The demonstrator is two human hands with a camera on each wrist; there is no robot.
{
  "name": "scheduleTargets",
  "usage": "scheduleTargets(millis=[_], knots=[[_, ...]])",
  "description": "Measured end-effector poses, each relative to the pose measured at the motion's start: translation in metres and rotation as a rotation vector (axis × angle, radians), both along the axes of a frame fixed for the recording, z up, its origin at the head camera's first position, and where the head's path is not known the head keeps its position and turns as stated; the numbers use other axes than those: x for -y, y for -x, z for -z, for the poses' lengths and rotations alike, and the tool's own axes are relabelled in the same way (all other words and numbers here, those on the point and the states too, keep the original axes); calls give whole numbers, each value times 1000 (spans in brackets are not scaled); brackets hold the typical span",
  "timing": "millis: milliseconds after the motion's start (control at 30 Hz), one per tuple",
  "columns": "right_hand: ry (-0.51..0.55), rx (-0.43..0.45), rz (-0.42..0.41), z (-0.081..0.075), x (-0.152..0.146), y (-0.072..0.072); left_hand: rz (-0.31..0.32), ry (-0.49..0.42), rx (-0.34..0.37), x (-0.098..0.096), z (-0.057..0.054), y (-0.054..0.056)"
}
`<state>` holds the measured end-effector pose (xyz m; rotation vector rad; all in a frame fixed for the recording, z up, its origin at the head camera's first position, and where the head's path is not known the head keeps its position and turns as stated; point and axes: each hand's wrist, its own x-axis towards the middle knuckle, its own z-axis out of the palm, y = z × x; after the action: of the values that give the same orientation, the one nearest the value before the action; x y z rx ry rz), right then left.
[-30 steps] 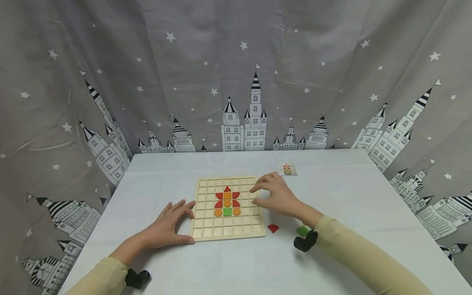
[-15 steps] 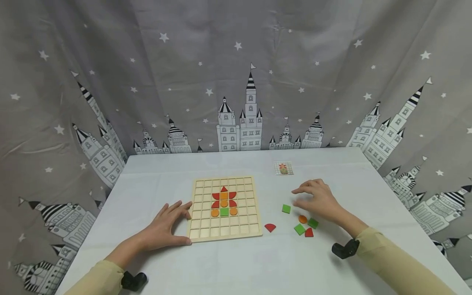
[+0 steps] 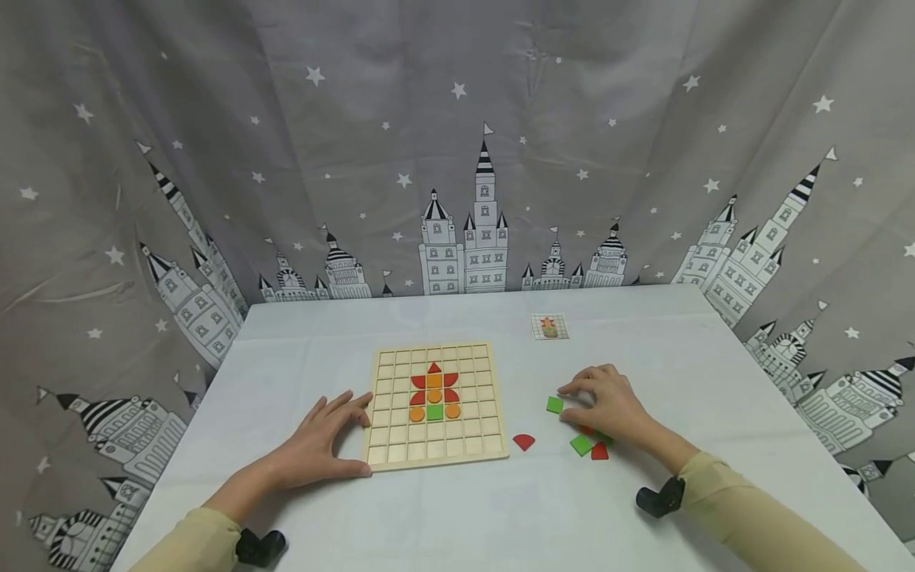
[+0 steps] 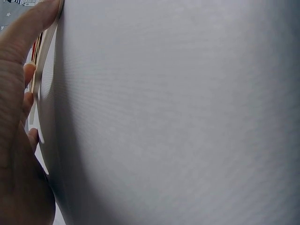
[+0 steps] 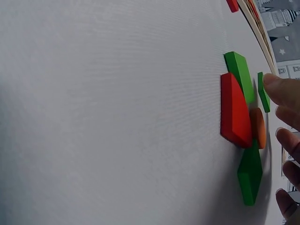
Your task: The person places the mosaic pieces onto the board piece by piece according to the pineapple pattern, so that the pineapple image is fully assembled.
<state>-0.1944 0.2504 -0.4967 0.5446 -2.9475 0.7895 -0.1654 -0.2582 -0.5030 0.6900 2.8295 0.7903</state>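
My left hand (image 3: pixel 318 445) is spread at the left side of a square wooden grid board (image 3: pixel 468 449), its thumb at the near left corner and fingers along the edge. On the board lie red, orange and green flat pieces, among them a green square (image 3: pixel 434 412) and an orange square (image 3: pixel 434 380). My right hand (image 3: pixel 608 407) is low over the table, thumb and index finger parted on either side of a loose green square tile (image 3: pixel 554 404). In the right wrist view the thumb overlaps this tile (image 5: pixel 263 93); a firm grip is not visible.
Under and beside the right hand lie a green tile (image 3: pixel 582 445), a red piece (image 3: pixel 600 451) and an orange disc (image 5: pixel 257 127). A red quarter-round piece (image 3: pixel 524 442) lies right of the board. A small pattern card (image 3: pixel 549 326) is farther back, before a grey castle curtain (image 3: pixel 457 143).
The right hand has left the board's right side, moved right over the loose pieces, then come down and left to the green tile. The left hand keeps its place at the board.
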Motion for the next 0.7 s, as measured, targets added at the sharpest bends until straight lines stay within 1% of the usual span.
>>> scheduleTargets(millis=[167,400,700], knots=[[-13,5,10,3,1,-1,7,-8,-2,0,0,0],[-20,-12,15,8,2,-1,22,-17,-12,1,-2,0],[-21,-27,12,10,3,-1,2,-7,11,-1,-1,0]])
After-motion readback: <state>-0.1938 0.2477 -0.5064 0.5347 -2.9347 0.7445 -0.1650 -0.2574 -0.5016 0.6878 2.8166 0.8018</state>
